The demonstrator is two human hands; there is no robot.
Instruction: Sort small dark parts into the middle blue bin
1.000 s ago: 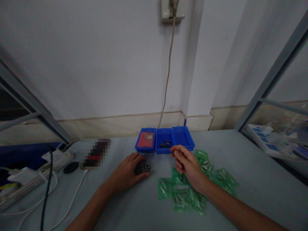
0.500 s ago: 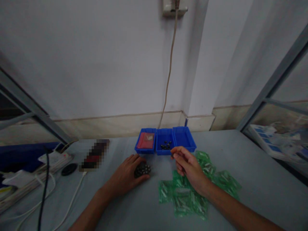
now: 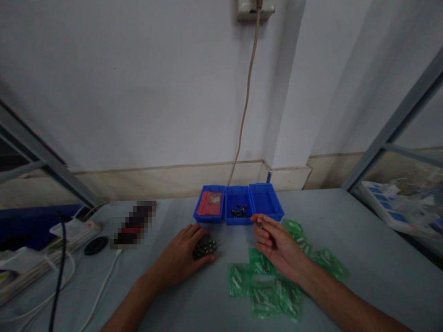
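Note:
My left hand (image 3: 182,251) rests on the table, thumb and fingers apart, curved around a pile of small dark, shiny metal parts (image 3: 206,248). Part of the pile is hidden by the palm and fingers. My right hand (image 3: 277,242) is raised just in front of the blue bins, pinching a small metal part (image 3: 260,225) between thumb and forefinger; its exact kind is too small to tell. A few similar parts (image 3: 239,211) lie in the middle blue bin (image 3: 238,190). Several green plastic bags (image 3: 265,299) with elongated pieces inside lie below and around my right forearm.
The left blue bin (image 3: 195,213) holds a pink packet (image 3: 209,205); beside the middle one stands the right blue bin (image 3: 265,200). On the left are a pixelated phone-like object (image 3: 133,226) on a white cable (image 3: 104,286), a black disc (image 3: 96,246) and a power strip (image 3: 38,267).
My right hand has shifted slightly right, away from the middle bin, and turned so that the pinched metal part shows. My left hand stays around the pile. The view has moved slightly.

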